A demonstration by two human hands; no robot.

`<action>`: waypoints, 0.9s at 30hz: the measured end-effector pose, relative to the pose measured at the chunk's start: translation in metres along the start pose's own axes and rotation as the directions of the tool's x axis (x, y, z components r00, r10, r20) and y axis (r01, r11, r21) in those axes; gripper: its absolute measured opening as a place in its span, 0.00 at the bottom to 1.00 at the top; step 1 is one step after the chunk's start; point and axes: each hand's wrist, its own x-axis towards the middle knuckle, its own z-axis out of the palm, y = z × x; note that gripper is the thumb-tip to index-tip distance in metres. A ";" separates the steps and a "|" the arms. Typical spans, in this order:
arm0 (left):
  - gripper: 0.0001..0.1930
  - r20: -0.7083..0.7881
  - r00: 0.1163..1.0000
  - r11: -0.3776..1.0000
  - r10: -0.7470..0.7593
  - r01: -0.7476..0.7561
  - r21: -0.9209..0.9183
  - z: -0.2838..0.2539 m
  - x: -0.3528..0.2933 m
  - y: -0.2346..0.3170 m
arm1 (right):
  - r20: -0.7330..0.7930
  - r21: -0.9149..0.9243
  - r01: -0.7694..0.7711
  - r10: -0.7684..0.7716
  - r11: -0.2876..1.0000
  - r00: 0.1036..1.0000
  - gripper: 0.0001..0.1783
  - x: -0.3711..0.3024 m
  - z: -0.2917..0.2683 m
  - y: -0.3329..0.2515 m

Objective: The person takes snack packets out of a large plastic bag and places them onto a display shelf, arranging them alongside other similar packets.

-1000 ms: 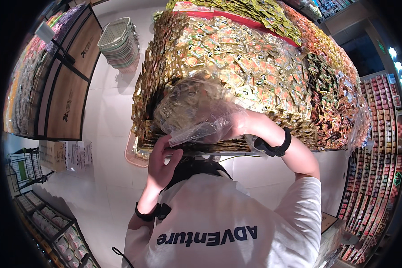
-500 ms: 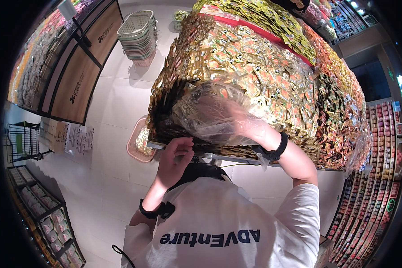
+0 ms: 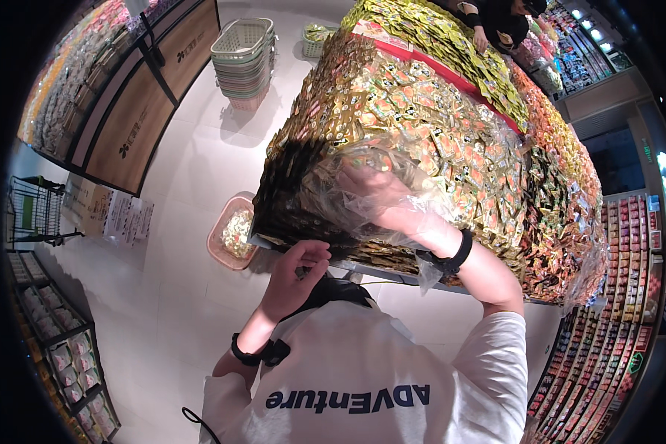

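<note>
My right hand (image 3: 370,185) reaches into a clear plastic bag (image 3: 333,196), which wraps loosely around the hand and wrist. Through the crinkled film its fingers are indistinct, and whether they grip a packet cannot be told. Under the bag lies a broad heap of small gold snack packets (image 3: 422,126) with orange and green prints. At the near edge of the display, my left hand (image 3: 296,274) hovers with fingers loosely bent and apart, nothing in it. Dark bands circle both wrists.
A pink basket (image 3: 214,240) with small packets inside stands on the floor at the left. Farther back are stacked baskets (image 3: 243,59) and a green basket (image 3: 314,48). Beyond yellow packets (image 3: 422,29), another person's hand (image 3: 481,38) reaches in. Stocked shelves (image 3: 614,296) line the right.
The view has shifted, bringing another person into sight at the far side. My right hand, with the bag around it, has moved slightly over the packets. My left hand remains near the edge.
</note>
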 end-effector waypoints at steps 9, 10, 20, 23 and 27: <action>0.12 0.110 0.994 1.000 0.006 -0.007 0.005 0.014 0.007 -0.007 | 0.158 -0.299 0.042 0.006 0.953 0.987 0.31 0.003 -0.058 -0.047; 0.12 0.113 0.994 1.000 0.007 -0.008 0.004 0.015 0.008 -0.006 | 0.116 -0.203 -0.013 0.038 0.979 0.993 0.30 0.000 -0.060 -0.042; 0.14 0.250 0.968 1.000 0.004 -0.006 0.008 0.027 0.025 0.000 | -0.048 0.206 -0.234 0.248 0.950 0.968 0.31 -0.010 -0.048 -0.002; 0.15 0.265 0.964 1.000 0.019 -0.023 0.011 0.031 0.030 0.004 | 0.129 0.278 -0.358 0.335 0.891 0.934 0.31 -0.010 -0.049 0.001; 0.15 0.285 0.958 1.000 0.021 -0.026 0.012 0.034 0.037 0.009 | -0.024 0.468 -0.393 0.456 0.791 0.890 0.32 -0.021 -0.058 -0.001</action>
